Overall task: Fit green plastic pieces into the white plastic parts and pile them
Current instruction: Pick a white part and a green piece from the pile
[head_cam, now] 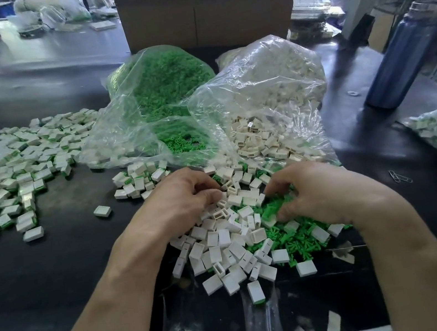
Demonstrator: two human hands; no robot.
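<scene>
- Green plastic pieces [288, 236], small pronged inserts, lie loose on the dark work table [77, 266] at lower centre-right of the frame, mixed at their left edge with a heap of small white rectangular plastic housings [219, 241].
- Left hand [179, 198], at centre frame, rests on top of the white heap with its fingers curled down among the housings; whether a housing is pinched between the fingertips cannot be told.
- Right hand [312, 192], just right of centre, has its fingers and thumb curled into the green pieces, apparently closing on one; the grip itself is hidden under the fingers.
- Step in hand, as judged: the pick-up stage, with each hand selecting one component before the two are mated.
- Next move, as judged: bring both parts together between the hands, turn the housing so that its open slot faces the insert, align the prongs and press home; the finished part then goes to the pile.
- Finished white housings with green edges [8, 173] are spread over the left of the frame, well apart from the hands; a smaller cluster [138, 179] lies just above the left hand.
- Supply: a clear bag of green pieces [165, 87] at upper centre and a clear bag of white housings [270, 83] to its right, both open toward the hands.
- Other items: a blue water bottle [402, 57] at right; a brown cardboard box [208, 12] at top centre.
</scene>
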